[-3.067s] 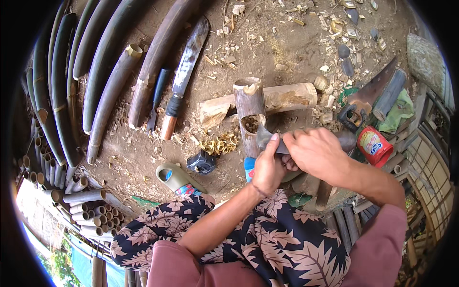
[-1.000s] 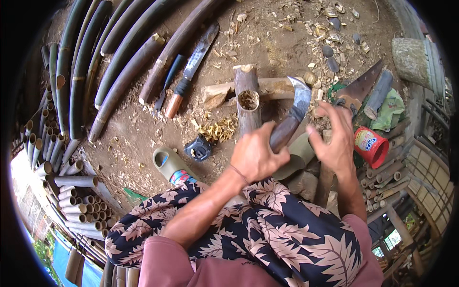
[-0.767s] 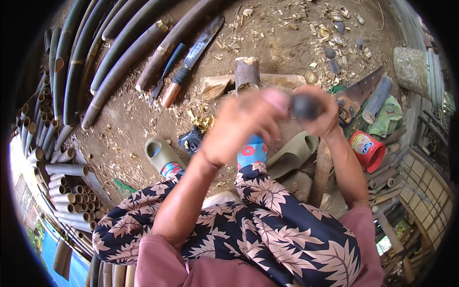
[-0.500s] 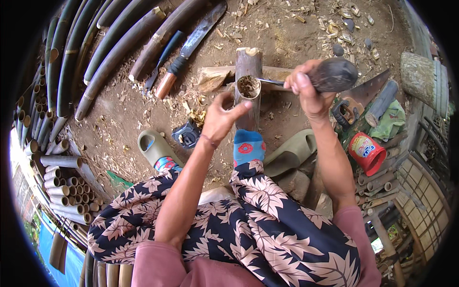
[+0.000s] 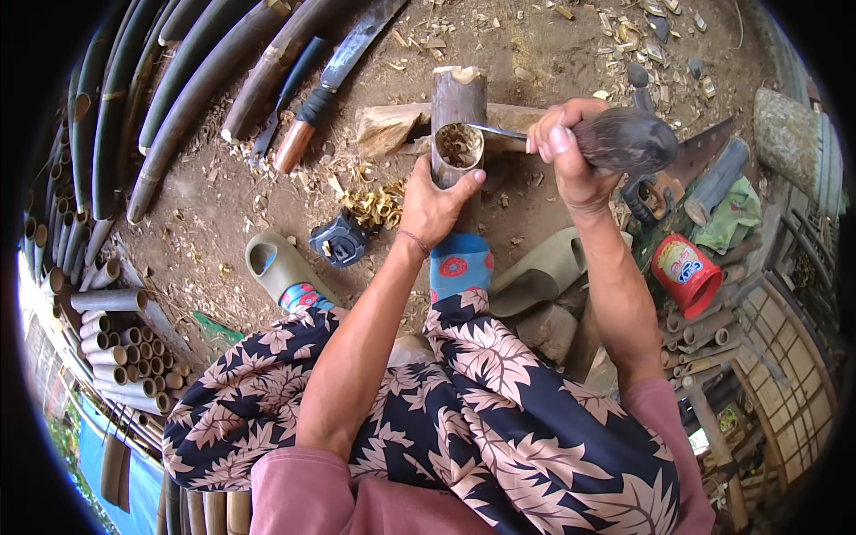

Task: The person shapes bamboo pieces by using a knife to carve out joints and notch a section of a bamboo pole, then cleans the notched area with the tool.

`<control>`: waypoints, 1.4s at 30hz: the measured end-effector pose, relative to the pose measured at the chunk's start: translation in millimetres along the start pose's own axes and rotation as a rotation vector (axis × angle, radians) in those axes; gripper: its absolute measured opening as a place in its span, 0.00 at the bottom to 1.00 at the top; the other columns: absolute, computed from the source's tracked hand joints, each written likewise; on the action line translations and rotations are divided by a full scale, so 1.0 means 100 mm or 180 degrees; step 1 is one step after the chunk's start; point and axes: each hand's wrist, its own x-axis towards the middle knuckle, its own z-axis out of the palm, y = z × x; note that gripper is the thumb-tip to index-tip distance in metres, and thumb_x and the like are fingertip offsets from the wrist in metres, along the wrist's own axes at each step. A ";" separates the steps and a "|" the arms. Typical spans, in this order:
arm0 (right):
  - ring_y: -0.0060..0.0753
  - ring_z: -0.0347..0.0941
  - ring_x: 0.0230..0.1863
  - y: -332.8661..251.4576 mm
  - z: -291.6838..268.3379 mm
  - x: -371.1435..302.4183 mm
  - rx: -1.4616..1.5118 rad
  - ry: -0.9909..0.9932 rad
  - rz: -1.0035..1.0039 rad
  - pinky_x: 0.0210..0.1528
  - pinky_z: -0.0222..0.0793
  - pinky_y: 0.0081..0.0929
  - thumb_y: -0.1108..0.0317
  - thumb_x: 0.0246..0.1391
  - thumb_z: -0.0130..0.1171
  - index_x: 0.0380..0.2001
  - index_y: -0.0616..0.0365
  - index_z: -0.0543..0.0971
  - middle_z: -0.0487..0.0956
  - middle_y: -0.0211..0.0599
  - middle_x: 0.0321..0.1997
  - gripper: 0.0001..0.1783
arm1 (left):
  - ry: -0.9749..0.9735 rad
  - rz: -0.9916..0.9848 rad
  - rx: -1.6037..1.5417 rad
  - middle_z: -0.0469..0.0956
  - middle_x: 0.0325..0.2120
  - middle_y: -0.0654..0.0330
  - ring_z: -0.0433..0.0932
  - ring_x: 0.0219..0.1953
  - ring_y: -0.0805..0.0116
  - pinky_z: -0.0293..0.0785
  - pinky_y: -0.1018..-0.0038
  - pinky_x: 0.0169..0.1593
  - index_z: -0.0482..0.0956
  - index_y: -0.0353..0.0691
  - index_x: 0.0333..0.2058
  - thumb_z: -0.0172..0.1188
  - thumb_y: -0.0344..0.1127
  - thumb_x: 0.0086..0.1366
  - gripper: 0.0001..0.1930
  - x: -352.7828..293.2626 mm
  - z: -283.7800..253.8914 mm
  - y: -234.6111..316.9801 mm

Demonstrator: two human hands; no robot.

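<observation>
A thick bamboo section lies between my legs, pointing away from me, its upper side cut open in a round hole with pale shavings inside. My left hand is closed around its near part, thumb along the near right side. In my right hand is a carving knife with a bulky dark handle. Its thin metal blade reaches left to the far right rim of the hole; the tip's exact contact is hard to make out. My sock-covered right foot presses against the bamboo's near end.
A wooden block lies under the bamboo. Beyond, at left, are a machete and long bamboo poles. A tape measure sits near curled shavings. At right are a handsaw and a red container.
My left hand has moved from beside the hole to close around the bamboo. The knife remains in my right hand with its blade at the rim. The view has shifted slightly.
</observation>
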 end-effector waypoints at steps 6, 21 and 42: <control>0.24 0.66 0.18 0.04 -0.06 -0.01 0.0591 0.0436 0.0203 0.24 0.71 0.30 0.75 0.54 0.58 0.33 0.62 0.71 0.70 0.32 0.19 0.06 | -0.0015 -0.0031 -0.0080 0.80 0.43 0.46 0.79 0.46 0.60 0.73 0.67 0.52 0.71 0.25 0.52 0.73 0.50 0.54 0.37 0.00 0.00 -0.02; 0.25 0.64 0.20 0.04 -0.20 -0.01 0.0970 0.1141 0.1183 0.26 0.67 0.34 0.69 0.56 0.56 0.24 0.56 0.69 0.67 0.29 0.18 0.09 | -0.0754 -0.0474 -0.0974 0.79 0.46 0.54 0.77 0.47 0.66 0.71 0.69 0.55 0.72 0.29 0.53 0.76 0.45 0.51 0.36 0.12 -0.12 0.00; 0.35 0.67 0.30 -0.06 -0.01 -0.71 -0.2028 -0.2745 -0.1558 0.39 0.68 0.33 0.64 0.39 0.59 0.28 0.55 0.75 0.66 0.29 0.24 0.11 | -0.0526 -0.0335 -0.0682 0.81 0.37 0.59 0.78 0.38 0.72 0.76 0.73 0.46 0.77 0.31 0.45 0.78 0.48 0.50 0.31 0.13 -0.01 -0.02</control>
